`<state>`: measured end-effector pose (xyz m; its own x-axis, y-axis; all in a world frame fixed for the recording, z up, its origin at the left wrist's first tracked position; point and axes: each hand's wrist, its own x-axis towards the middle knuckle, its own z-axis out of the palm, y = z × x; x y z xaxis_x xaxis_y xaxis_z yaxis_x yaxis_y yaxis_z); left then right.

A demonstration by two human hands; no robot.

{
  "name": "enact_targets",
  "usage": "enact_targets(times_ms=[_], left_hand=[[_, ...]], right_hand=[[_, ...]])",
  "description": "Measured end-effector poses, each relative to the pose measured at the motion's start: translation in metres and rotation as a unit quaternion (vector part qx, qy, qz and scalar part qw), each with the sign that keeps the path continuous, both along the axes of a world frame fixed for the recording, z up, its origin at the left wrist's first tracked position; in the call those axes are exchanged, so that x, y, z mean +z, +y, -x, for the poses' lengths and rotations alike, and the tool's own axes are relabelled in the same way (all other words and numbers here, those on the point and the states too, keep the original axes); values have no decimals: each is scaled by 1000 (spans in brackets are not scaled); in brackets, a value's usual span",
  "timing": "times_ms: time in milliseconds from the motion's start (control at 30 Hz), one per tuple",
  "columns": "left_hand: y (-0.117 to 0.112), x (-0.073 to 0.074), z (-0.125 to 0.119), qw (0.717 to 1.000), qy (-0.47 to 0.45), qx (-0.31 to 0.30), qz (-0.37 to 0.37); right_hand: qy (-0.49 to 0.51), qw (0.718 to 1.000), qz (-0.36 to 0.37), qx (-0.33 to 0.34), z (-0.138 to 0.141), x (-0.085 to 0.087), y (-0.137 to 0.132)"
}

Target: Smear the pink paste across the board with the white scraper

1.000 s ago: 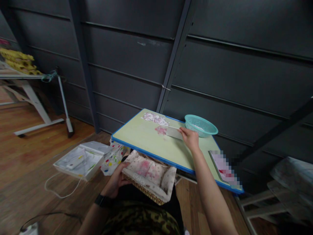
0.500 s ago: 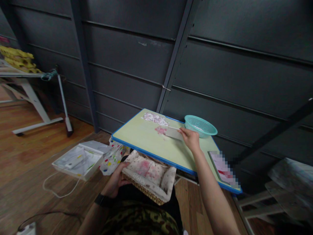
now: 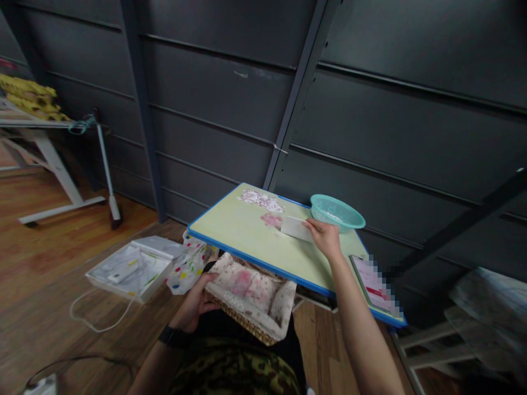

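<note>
My right hand (image 3: 323,235) pinches a flat white rectangular card or scraper (image 3: 295,229) over the pale yellow tabletop (image 3: 241,233). Just left of its edge lies a small patch of pink bits (image 3: 272,220). Farther back is a larger spread of white and purplish flakes (image 3: 261,200). My left hand (image 3: 201,299) grips the left end of a cloth-lined wicker basket (image 3: 255,291), held at my lap under the table's front edge. Pink stuff shows on the basket's lining; whether it is stain or loose bits I cannot tell.
A turquoise plastic basin (image 3: 346,214) with some white bits stands at the back right. A tablet or clipboard (image 3: 373,285), partly blurred out, lies on the right edge. An open white box (image 3: 132,269) and a dotted bag (image 3: 187,266) are at left. Behind rises a dark panelled wall (image 3: 214,82).
My right hand has shifted slightly right with the white piece, away from the pink bits, and its flat side shows more. My left hand and the basket have barely moved.
</note>
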<state>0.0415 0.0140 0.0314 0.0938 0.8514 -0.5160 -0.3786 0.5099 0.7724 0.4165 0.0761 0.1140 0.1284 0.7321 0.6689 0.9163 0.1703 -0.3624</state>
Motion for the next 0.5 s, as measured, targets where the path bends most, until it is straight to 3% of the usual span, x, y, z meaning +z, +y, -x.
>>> enact_targets(times_ms=[233, 500], left_hand=[[1, -3, 1, 1000, 4, 4, -4], [2, -4, 0, 1000, 2, 0, 0]], right_hand=[[27, 999, -20, -5, 4, -1, 6], [58, 998, 7, 21, 6, -1, 3]])
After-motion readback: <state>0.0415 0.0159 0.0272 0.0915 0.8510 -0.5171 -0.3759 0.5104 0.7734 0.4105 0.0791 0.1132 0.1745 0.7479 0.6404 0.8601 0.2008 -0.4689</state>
